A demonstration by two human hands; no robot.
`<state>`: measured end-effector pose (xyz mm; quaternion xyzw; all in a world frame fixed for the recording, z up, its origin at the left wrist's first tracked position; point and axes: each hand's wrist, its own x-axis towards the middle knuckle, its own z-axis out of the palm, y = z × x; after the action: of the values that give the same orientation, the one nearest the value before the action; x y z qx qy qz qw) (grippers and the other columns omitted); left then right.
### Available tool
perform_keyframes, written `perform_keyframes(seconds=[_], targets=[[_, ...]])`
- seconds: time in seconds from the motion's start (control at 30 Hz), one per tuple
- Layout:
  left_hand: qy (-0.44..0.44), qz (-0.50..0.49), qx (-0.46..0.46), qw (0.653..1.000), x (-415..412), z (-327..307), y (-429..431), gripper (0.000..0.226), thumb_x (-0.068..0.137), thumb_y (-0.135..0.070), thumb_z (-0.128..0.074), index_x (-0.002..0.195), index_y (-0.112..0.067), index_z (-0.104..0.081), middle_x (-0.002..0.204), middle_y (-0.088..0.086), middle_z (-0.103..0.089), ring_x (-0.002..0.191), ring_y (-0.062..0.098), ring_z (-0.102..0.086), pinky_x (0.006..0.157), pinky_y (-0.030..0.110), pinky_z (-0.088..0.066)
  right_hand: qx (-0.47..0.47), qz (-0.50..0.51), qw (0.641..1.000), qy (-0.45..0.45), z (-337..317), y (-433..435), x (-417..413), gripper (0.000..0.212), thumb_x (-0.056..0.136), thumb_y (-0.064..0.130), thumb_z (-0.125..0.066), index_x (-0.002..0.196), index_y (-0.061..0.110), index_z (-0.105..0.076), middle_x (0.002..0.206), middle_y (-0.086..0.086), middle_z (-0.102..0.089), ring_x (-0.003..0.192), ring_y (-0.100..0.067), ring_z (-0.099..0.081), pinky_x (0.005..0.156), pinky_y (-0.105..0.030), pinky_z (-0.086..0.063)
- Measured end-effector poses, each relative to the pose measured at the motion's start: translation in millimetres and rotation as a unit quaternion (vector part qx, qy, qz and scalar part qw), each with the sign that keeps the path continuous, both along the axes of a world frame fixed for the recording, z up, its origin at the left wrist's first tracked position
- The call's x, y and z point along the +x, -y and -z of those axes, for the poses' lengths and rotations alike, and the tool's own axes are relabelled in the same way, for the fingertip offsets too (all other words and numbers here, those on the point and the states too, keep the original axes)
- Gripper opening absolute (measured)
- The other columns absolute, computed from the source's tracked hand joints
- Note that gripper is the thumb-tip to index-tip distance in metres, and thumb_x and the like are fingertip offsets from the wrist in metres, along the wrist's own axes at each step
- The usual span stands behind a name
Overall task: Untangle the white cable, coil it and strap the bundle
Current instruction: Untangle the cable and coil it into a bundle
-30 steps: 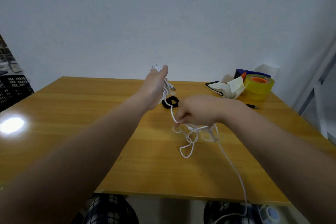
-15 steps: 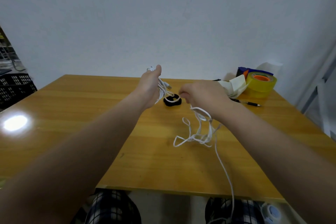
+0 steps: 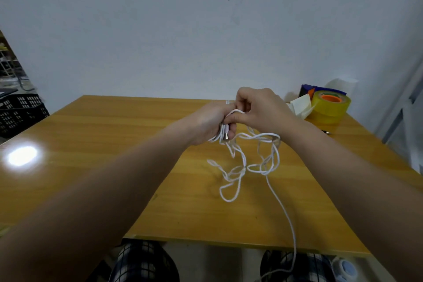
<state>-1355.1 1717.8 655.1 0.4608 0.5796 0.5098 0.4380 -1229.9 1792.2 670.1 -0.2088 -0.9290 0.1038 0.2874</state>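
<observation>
Left grip [image 3: 209, 125] closed round gathered turns of the white cable [image 3: 238, 170]; right grip [image 3: 263, 110] pinches a loop beside it. Remainder lies tangled on the worktop [image 3: 114, 144], tail over the near edge. Risk: hauling in slack could tighten those crossings into knots.

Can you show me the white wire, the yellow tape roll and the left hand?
white cable [image 3: 245, 162], head view, on the loose tangle.
yellow tape roll [image 3: 329, 110], head view, on its yellow side.
left hand [image 3: 209, 121], head view, on its back.
</observation>
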Motion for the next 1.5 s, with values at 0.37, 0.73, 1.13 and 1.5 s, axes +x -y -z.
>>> perform_keyframes(seconds=[0.37, 0.73, 1.13, 1.5], targets=[[-0.279, 0.0, 0.013, 0.96, -14, 2, 15, 0.034, 0.084, -0.039, -0.068, 0.074, -0.01, -0.052, 0.039, -0.012, -0.034, 0.035, 0.004, -0.028, 0.039, 0.019, -0.022, -0.119, -0.096, 0.986, 0.062, 8, -24, 16, 0.012, 0.08, 0.014, -0.068, 0.087, 0.023, -0.068, 0.075, 0.007, -0.064, 0.062, -0.003, -0.052, 0.063, -0.022, -0.044], [-0.2, -0.125, 0.059, 0.97, -25, 27, 15, 0.042, 0.091, -0.046, -0.056, 0.055, -0.025, -0.047, 0.044, -0.01, -0.03, 0.036, 0.006, -0.025, 0.047, 0.028, -0.02, -0.3, 0.015, 0.941, -0.158, 23, -24, 13, 0.023, 0.098, 0.016, -0.046, 0.093, 0.006, -0.066, 0.07, -0.007, -0.065, 0.058, -0.012, -0.065, 0.057, -0.022, -0.055], [0.098, -0.428, 0.099, 0.893, -110, 64, 45, 0.044, 0.096, -0.044, -0.049, 0.062, -0.017, -0.038, 0.033, -0.011, -0.027, 0.026, 0.007, -0.023, 0.037, 0.01, -0.021, -0.37, 0.353, 0.856, -0.075, 95, -87, 75, 0.035, 0.1, 0.028, -0.041, 0.083, 0.006, -0.062, 0.061, -0.01, -0.045, 0.053, -0.023, -0.041, 0.049, -0.03, -0.038], [0.059, -0.166, 0.068, 0.982, -34, 44, 20, 0.047, 0.098, -0.047, -0.041, 0.061, -0.022, -0.026, 0.039, -0.01, -0.02, 0.032, 0.006, -0.015, 0.04, 0.016, -0.011, -0.322, -0.055, 0.943, -0.066, 62, 20, -10, 0.047, 0.091, 0.037, -0.056, 0.133, 0.019, -0.045, 0.133, 0.001, -0.052, 0.124, -0.011, -0.048, 0.103, -0.025, -0.036]])
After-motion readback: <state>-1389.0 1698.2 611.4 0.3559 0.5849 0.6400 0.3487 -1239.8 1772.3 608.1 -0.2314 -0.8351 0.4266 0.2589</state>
